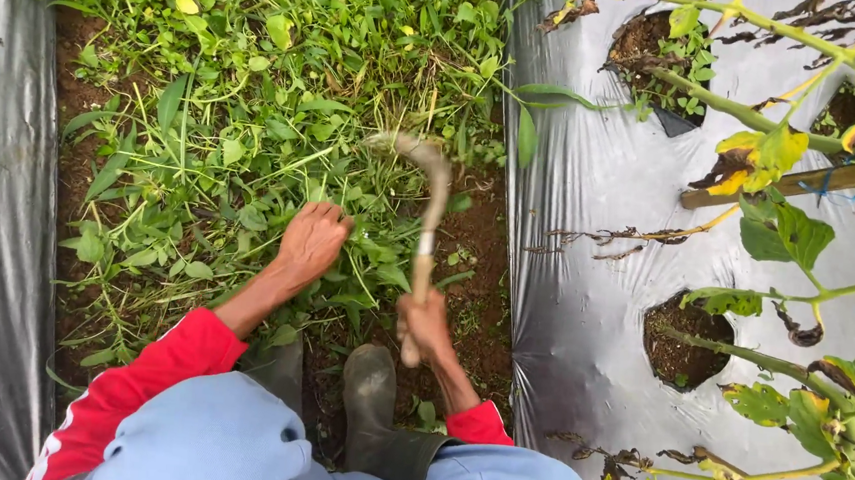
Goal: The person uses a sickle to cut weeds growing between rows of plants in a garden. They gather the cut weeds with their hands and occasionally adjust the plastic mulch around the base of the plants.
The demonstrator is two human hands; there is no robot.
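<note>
Boot (pixel 369 386): nearest, between both arms, on bare soil.
Right hand (pixel 424 327): fist closed round the sickle (pixel 427 220) handle; its long axis runs up and away, blade curving left.
Left hand (pixel 313 240): farther out, fingers bunched in weeds (pixel 256 108), just left of the blade.
Plastic mulch (pixel 592 181): flanks both sides.

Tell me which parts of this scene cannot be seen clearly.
Head view only:
- Curved blade of the wooden-handled sickle: blurred by motion.
- Left hand fingertips: buried in green weeds.
- Right hand palm: hidden behind the handle.
- Dark rubber boot: top covered by blue trousers.
</note>
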